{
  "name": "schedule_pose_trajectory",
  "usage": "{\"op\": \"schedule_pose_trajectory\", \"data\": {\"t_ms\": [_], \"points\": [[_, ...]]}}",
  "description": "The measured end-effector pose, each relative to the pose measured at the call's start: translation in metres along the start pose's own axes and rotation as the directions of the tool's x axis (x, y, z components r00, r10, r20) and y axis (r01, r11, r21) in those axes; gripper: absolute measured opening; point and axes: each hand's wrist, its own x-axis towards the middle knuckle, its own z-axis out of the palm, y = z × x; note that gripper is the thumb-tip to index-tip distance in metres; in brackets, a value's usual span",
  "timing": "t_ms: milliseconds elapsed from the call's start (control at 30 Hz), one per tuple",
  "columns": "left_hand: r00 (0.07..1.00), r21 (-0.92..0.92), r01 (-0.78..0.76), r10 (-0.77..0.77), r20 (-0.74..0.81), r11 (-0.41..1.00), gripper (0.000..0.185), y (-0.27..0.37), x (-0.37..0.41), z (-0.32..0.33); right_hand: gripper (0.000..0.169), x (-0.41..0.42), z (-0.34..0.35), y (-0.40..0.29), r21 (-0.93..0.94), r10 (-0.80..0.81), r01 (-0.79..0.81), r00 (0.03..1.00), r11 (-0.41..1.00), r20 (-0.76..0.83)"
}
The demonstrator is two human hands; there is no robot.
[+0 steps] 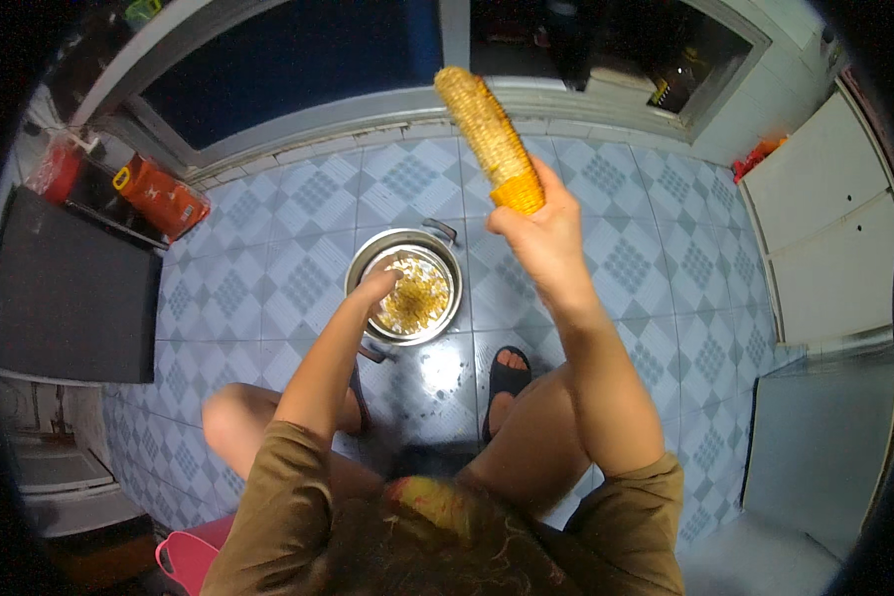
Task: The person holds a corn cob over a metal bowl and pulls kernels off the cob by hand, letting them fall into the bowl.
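My right hand (pixel 547 231) grips a corn cob (pixel 484 127) by its lower end and holds it up, tilted to the left. Most of the cob's facing side is stripped pale, while a band of yellow kernels (pixel 520 194) stays beside my thumb. Loose corn kernels (pixel 417 298) are scattered over the bottom of a round steel pot (pixel 454 298) with two dark handles, standing on the floor. My left hand (pixel 377 289) reaches over the pot's left rim into it. Its fingers are partly hidden, and whether they hold anything is unclear.
Bare legs and dark sandals (pixel 508 380) flank the near side of the pot. Wet spots mark the patterned tile floor (pixel 443 372). An orange bag (pixel 162 197) and a dark grey box-like unit (pixel 74 287) stand left, white cabinets (pixel 827 216) right. A pink plastic item (pixel 190 559) lies lower left.
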Motion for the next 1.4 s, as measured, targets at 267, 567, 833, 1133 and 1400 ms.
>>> {"op": "schedule_pose_trajectory", "data": {"t_ms": [267,567,833,1133,1400], "points": [[0.768,0.483,-0.582,0.638,0.061,0.654,0.015,-0.066,-0.076,0.126,0.057,-0.006,-0.076,-0.009,-0.111,0.057,-0.075,0.986,0.991,-0.155],[0.732,0.699,-0.679,0.273,0.624,0.225,0.026,-0.240,-0.086,0.177,0.043,-0.003,-0.093,-0.012,-0.338,0.054,-0.134,0.970,0.932,-0.237],[0.606,0.661,-0.749,0.443,0.661,0.037,0.013,-0.295,-0.072,0.185,0.043,0.001,-0.081,-0.023,-0.263,0.104,-0.197,0.939,0.944,-0.329],[0.655,0.655,-0.748,0.269,0.706,0.105,0.014,-0.257,-0.091,0.192,0.046,0.003,-0.074,-0.025,-0.207,0.177,-0.226,0.957,0.952,-0.231],[0.657,0.663,-0.748,0.173,0.733,0.031,0.018,-0.253,-0.087,0.204,0.040,0.004,-0.057,-0.024,-0.241,0.116,-0.175,0.963,0.955,-0.243]]}}
